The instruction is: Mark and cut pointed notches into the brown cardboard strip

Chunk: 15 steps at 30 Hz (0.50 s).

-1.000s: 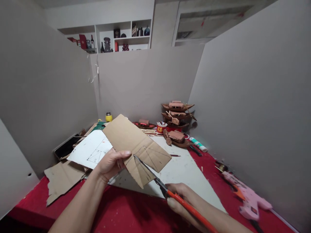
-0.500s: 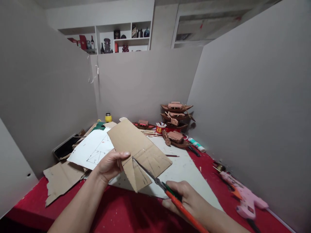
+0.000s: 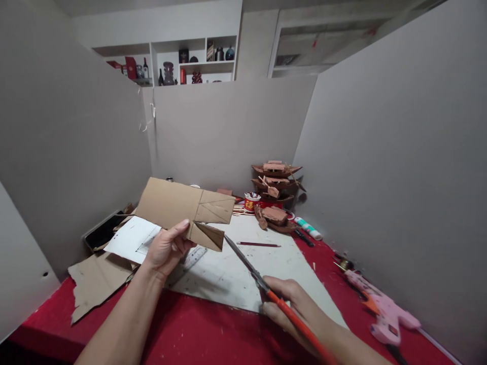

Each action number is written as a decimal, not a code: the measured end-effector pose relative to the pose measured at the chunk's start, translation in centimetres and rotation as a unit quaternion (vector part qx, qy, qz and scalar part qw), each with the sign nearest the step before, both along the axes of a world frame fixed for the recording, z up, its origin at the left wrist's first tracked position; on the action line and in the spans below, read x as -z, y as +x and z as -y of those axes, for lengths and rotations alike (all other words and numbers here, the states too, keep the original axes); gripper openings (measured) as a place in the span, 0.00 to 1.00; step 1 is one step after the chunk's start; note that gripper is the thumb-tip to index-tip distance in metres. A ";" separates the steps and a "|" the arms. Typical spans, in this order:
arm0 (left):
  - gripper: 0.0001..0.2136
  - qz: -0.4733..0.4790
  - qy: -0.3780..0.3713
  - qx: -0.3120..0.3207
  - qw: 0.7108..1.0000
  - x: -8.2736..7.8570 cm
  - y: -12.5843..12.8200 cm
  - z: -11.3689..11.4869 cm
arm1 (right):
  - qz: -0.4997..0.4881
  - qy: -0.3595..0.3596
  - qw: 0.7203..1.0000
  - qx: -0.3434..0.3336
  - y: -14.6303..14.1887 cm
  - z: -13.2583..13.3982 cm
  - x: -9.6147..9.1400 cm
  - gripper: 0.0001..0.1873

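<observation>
My left hand (image 3: 166, 248) is closed on a brown cardboard sheet (image 3: 178, 207) with pencil lines, holding it above the table by its lower edge. A partly cut triangular flap hangs from the sheet's lower right. My right hand (image 3: 292, 306) grips orange-handled scissors (image 3: 262, 280). Their blades point up and left, with the tip just right of the flap, apart from the cardboard.
A white cutting board (image 3: 243, 274) lies on the red table (image 3: 198, 334) with a pencil (image 3: 258, 245) and a clear ruler (image 3: 188, 259) on it. A white drawing sheet (image 3: 129, 239) and torn cardboard (image 3: 97, 280) lie left. Model boats (image 3: 276, 195), a cup (image 3: 251, 201) and a pink glue gun (image 3: 384, 310) sit right.
My left hand turned the cardboard counter-clockwise and lifted it left. The scissors came out of the cut and now sit clear of the sheet.
</observation>
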<state>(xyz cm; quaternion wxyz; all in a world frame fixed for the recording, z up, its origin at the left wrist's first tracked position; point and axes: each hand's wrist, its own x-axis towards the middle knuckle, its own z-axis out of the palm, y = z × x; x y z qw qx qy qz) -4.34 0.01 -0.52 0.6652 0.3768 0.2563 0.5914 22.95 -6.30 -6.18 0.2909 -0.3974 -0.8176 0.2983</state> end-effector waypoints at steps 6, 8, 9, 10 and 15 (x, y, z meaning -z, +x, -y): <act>0.06 -0.006 0.027 -0.019 0.999 0.2 0.5 0.0 | -0.021 -0.004 1.000 -0.019 -0.4 0.5 -0.3 0.24; 0.06 -0.011 0.030 -0.017 0.999 0.3 0.8 0.1 | -0.020 -0.029 0.999 -0.033 -0.5 0.5 -0.3 0.25; 0.06 -0.014 0.031 -0.015 0.999 0.3 0.8 0.1 | -0.023 -0.048 0.998 -0.041 -0.5 0.4 -0.3 0.25; 0.06 -0.017 0.031 -0.014 0.999 0.4 0.9 0.2 | -0.029 -0.071 0.996 -0.047 -0.5 0.3 -0.3 0.26; 0.05 -0.028 0.034 -0.002 0.999 0.3 0.9 0.3 | -0.079 -0.170 0.979 -0.084 0.3 0.3 -0.4 0.30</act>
